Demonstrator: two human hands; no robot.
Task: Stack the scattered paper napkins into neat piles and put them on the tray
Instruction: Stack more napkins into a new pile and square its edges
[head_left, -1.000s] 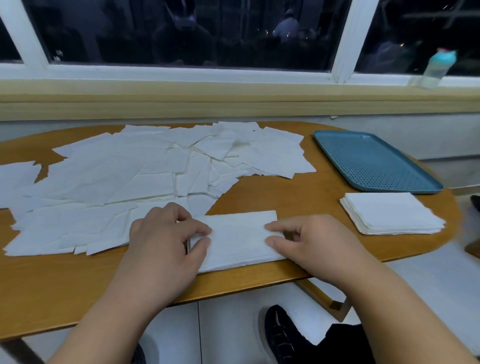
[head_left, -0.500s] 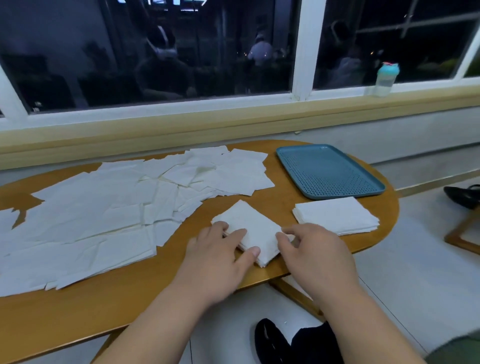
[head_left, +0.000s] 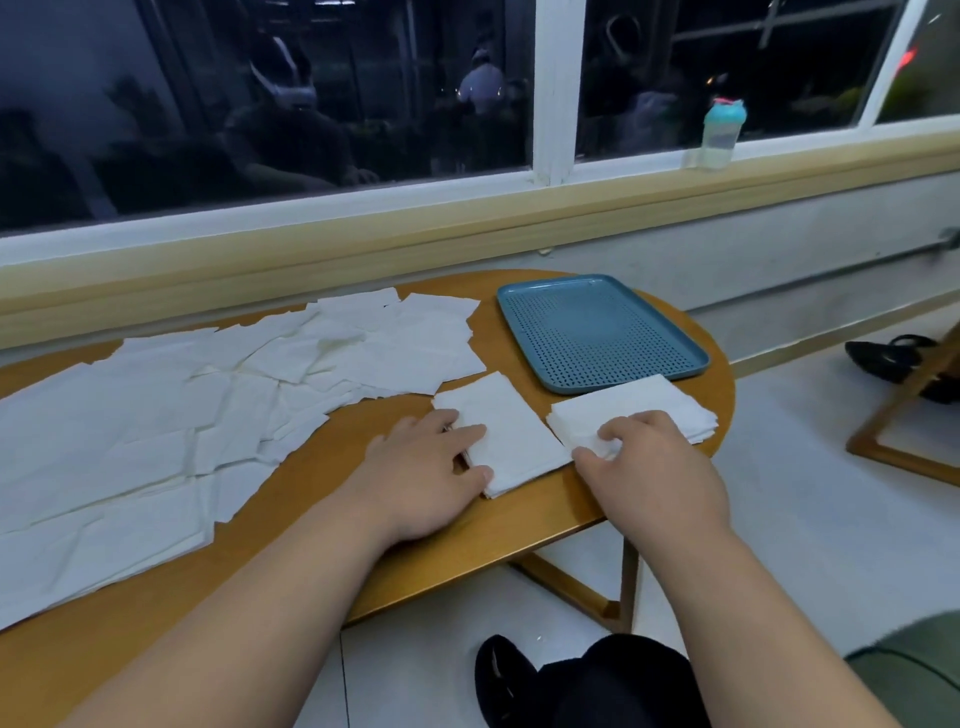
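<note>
One folded napkin (head_left: 511, 441) lies under the left hand (head_left: 431, 473), whose straight fingers press it flat near the table (head_left: 519, 525) edge. Just beside it, the right hand (head_left: 654, 467) has its grip pinched on the near corner of the stacked pile (head_left: 660, 405). The tray (head_left: 597, 327) behind holds nothing yet, and loose napkins (head_left: 208, 395) spread to the left. Lifting the pile by one corner would likely fan or spill its sheets. No writing is readable, even on the far bottle (head_left: 723, 134).
</note>
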